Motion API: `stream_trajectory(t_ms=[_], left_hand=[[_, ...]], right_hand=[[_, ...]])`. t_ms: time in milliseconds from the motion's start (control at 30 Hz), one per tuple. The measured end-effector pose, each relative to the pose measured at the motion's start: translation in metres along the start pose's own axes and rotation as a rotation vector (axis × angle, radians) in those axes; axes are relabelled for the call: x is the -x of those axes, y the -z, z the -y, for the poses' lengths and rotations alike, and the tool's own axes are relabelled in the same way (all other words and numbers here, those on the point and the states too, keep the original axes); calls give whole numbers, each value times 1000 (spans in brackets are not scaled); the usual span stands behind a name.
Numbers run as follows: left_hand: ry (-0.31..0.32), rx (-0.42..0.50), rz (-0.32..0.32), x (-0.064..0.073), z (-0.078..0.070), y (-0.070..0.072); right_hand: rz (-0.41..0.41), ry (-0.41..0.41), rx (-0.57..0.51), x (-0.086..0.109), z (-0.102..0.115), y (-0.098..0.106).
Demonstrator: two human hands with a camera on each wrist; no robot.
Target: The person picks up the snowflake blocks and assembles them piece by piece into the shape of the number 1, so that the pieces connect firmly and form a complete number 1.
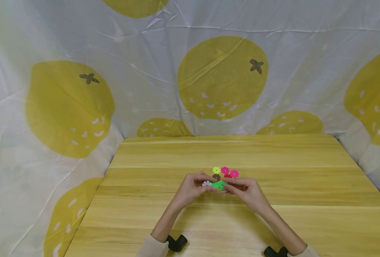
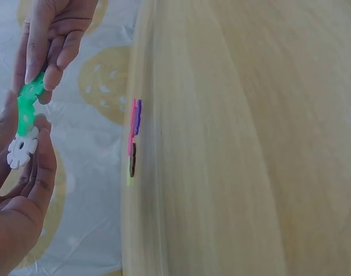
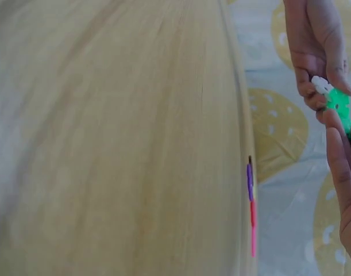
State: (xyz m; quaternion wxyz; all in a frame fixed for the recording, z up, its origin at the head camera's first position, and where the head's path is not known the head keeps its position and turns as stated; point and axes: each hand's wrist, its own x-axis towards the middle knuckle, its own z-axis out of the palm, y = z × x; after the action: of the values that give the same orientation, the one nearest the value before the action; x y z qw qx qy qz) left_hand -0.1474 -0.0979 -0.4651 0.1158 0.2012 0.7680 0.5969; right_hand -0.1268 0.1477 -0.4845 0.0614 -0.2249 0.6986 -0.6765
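My left hand (image 1: 190, 188) pinches a joined piece of notched plastic discs from the left, thumb in front and fingers behind. On its left end is a white disc (image 2: 22, 148); green discs (image 1: 220, 185) follow to the right. My right hand (image 1: 248, 194) pinches the green end between thumb and fingers. Both hands hold the piece raised above the table, tips close together. Beyond them lie loose discs: a yellow one (image 1: 216, 170), two pink ones, the nearer to the middle (image 1: 224, 170), a brown one (image 1: 216, 176) and a partly hidden red one (image 1: 228, 176).
A purple disc (image 2: 138, 117) shows edge-on in both wrist views. The wooden table (image 1: 151, 153) reaches back to a lemon-print cloth (image 1: 145, 78). Black devices, one of them at the left wrist (image 1: 177, 243), sit by the sleeves.
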Motion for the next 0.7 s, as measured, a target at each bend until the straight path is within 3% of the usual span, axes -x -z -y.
stream_trajectory(t_ms=[267, 700], left_hand=[[-24, 0, 0, -1, -1, -3], [-18, 0, -5, -1, 0, -8]], right_hand=[[-12, 37, 13, 2, 1, -1], [-59, -12, -8, 5, 0, -3]])
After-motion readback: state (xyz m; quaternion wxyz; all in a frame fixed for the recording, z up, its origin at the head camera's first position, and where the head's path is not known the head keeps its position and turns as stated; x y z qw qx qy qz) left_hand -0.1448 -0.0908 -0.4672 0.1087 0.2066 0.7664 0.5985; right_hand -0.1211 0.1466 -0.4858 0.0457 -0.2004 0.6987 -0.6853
